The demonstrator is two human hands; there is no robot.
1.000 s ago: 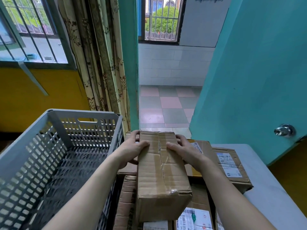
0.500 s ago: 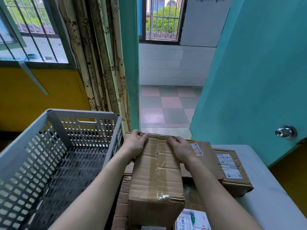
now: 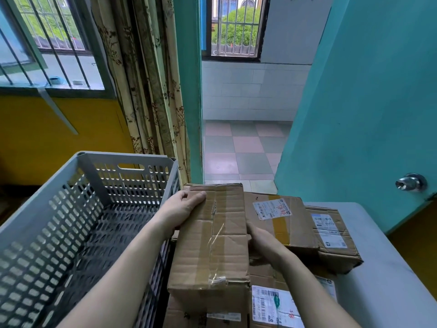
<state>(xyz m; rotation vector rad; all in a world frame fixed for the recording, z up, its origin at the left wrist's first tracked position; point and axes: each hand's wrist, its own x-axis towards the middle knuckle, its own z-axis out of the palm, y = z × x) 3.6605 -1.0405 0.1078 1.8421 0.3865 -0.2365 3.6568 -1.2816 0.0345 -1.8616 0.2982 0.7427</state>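
A long taped cardboard box (image 3: 212, 242) lies on top of a pile of parcels, tilted a little to the left. My left hand (image 3: 182, 209) grips its far left corner, thumb on top. My right hand (image 3: 262, 240) holds the box's right side near the middle, fingers tucked under the edge. An empty grey perforated plastic crate (image 3: 78, 228) stands directly to the left of the box.
More cardboard parcels with shipping labels (image 3: 281, 221) (image 3: 331, 235) lie on a white table (image 3: 387, 268) to the right and below. A teal door with a metal knob (image 3: 410, 182) stands at right. Ahead is a doorway onto a tiled floor (image 3: 238, 150); a curtain (image 3: 151, 91) hangs left.
The box has swung and shifted left toward the crate. My right hand slid from the far end down to the box's right side; my left hand stayed on the far left corner.
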